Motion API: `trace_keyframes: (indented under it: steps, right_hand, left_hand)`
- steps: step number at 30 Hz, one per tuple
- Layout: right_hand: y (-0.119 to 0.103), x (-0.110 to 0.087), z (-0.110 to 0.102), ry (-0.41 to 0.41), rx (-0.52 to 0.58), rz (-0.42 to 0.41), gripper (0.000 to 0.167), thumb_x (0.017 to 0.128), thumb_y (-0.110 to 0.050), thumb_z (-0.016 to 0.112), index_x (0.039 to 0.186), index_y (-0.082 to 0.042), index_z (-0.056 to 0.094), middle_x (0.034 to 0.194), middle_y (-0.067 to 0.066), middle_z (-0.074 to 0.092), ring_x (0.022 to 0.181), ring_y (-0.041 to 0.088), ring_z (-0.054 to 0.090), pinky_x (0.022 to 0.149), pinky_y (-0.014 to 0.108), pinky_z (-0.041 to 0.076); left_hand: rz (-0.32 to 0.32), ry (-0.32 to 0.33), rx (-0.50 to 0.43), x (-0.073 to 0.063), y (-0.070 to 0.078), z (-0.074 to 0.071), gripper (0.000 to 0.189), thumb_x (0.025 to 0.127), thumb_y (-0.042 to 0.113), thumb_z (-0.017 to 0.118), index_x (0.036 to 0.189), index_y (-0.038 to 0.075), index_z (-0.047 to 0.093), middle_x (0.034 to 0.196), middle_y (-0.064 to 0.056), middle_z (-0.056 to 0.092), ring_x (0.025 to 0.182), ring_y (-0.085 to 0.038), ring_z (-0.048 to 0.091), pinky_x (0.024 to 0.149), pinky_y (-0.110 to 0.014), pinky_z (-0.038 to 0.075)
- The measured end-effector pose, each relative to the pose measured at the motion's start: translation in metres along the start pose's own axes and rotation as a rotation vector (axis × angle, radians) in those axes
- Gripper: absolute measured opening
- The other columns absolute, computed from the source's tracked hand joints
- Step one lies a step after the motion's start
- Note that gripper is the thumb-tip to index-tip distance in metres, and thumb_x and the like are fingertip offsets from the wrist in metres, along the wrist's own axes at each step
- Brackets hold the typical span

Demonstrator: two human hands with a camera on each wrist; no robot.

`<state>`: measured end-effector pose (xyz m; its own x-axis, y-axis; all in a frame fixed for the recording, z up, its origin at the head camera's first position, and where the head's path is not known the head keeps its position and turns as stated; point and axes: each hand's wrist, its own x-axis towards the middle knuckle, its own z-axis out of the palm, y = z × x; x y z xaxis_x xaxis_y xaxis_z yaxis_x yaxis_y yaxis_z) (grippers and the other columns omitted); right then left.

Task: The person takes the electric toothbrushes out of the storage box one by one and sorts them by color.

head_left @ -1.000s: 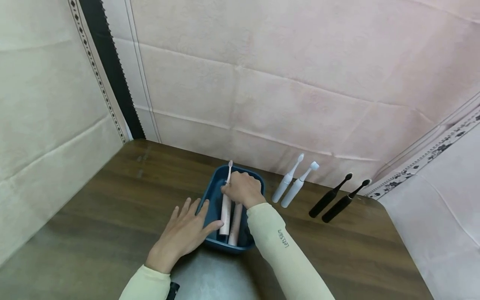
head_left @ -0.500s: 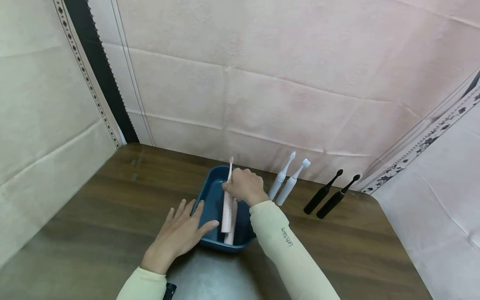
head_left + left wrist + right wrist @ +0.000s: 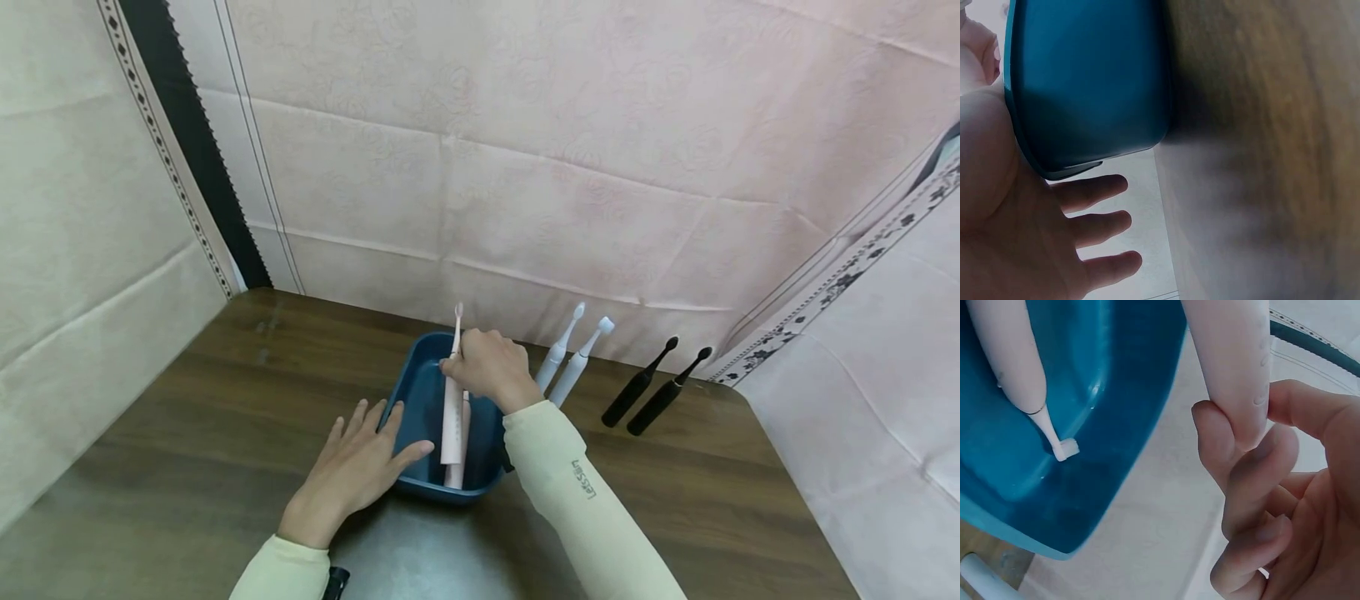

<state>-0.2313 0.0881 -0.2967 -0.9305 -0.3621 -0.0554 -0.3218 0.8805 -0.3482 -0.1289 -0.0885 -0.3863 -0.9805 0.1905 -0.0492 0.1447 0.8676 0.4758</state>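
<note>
My right hand (image 3: 491, 367) pinches a pale pink electric toothbrush (image 3: 452, 423) near the top of its handle, thumb on one side and fingers on the other. The brush is held above a blue plastic bin (image 3: 446, 496), head end toward the wall. Inside the bin lies a second pink electric toothbrush (image 3: 1010, 356), partly covered by the held one in the head view. My left hand (image 3: 348, 471) is spread at the bin's left side, fingertips by the rim and thumb over the near left corner. The left wrist view shows its straight fingers beside the bin's outer wall.
Right of the bin, two white electric toothbrushes (image 3: 572, 379) lean toward the cloth-covered wall (image 3: 510, 208). Farther right are two black electric toothbrushes (image 3: 660, 407). The wooden table (image 3: 187, 467) extends to both sides, with cloth walls on the left and right.
My right hand has raised the pink toothbrush in the bin; its handle now overlaps the other pink one instead of lying beside it. The left hand stays by the rim. The head view has shifted slightly.
</note>
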Motion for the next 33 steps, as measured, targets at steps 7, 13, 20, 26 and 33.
trace_keyframes:
  steps: [7,13,20,26,33]
  right_hand:
    - [-0.003,-0.009,-0.009,0.024,-0.024,-0.022,0.034,0.097,-0.035,0.069,0.072,-0.014,0.064,0.057,0.001,0.054,0.049,0.015,0.055,0.043,0.025,0.038]
    - [-0.008,-0.021,-0.020,0.082,-0.015,-0.080,0.035,0.097,-0.034,0.071,0.068,-0.015,0.064,0.053,0.000,0.046,0.043,0.014,0.044,0.039,0.023,0.029]
    - [-0.013,-0.038,-0.033,0.146,-0.021,-0.132,0.030,0.096,-0.033,0.071,0.075,-0.013,0.067,0.055,0.001,0.050,0.044,0.015,0.048,0.038,0.022,0.030]
    - [-0.013,-0.051,-0.044,0.199,0.000,-0.162,0.025,0.096,-0.032,0.073,0.084,-0.010,0.068,0.055,0.001,0.052,0.045,0.015,0.052,0.038,0.022,0.034]
    - [-0.009,-0.062,-0.055,0.221,0.015,-0.150,0.023,0.096,-0.032,0.072,0.092,-0.010,0.069,0.056,0.000,0.053,0.045,0.014,0.052,0.038,0.023,0.033]
  left_hand:
    - [-0.008,-0.014,-0.008,0.001,0.002,0.000,0.089,0.100,0.070,0.037,0.156,0.001,0.036,0.159,-0.031,0.029,0.149,-0.053,0.012,0.115,-0.072,0.008]
    - [-0.016,-0.018,-0.002,0.002,0.001,0.001,0.092,0.099,0.073,0.035,0.156,0.001,0.036,0.159,-0.032,0.029,0.149,-0.054,0.012,0.114,-0.073,0.008]
    - [-0.022,-0.022,-0.003,0.001,0.000,0.001,0.098,0.096,0.078,0.030,0.157,0.001,0.035,0.159,-0.032,0.028,0.148,-0.054,0.012,0.114,-0.073,0.007]
    - [-0.022,-0.026,-0.012,0.001,0.000,0.002,0.092,0.099,0.072,0.036,0.157,0.001,0.033,0.158,-0.033,0.028,0.148,-0.055,0.012,0.114,-0.073,0.007]
    - [-0.029,-0.041,-0.005,0.002,0.001,0.002,0.088,0.101,0.067,0.040,0.158,0.001,0.031,0.159,-0.032,0.027,0.148,-0.054,0.012,0.114,-0.073,0.006]
